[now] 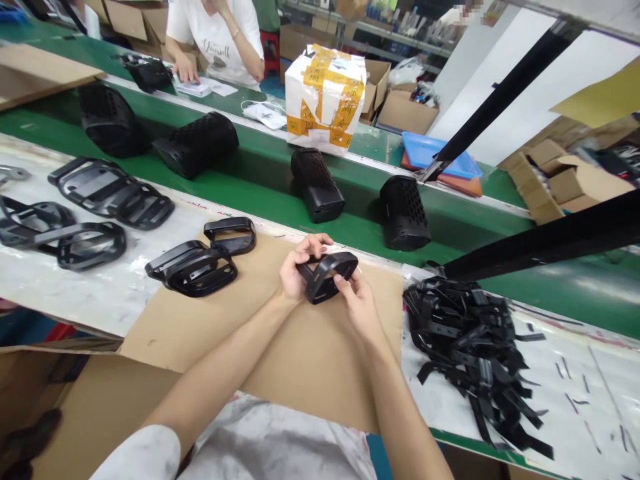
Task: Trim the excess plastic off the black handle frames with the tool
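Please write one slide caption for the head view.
Left hand and right hand hold a black frame over cardboard.

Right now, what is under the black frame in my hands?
Below the black frame shows a brown cardboard sheet; what the frame, left hand and right hand cover cannot be seen.

Factory workshop: long green bench point(265, 177), row of similar black housings point(319, 187), cardboard boxes point(407, 115), heaped black strips point(465, 340).
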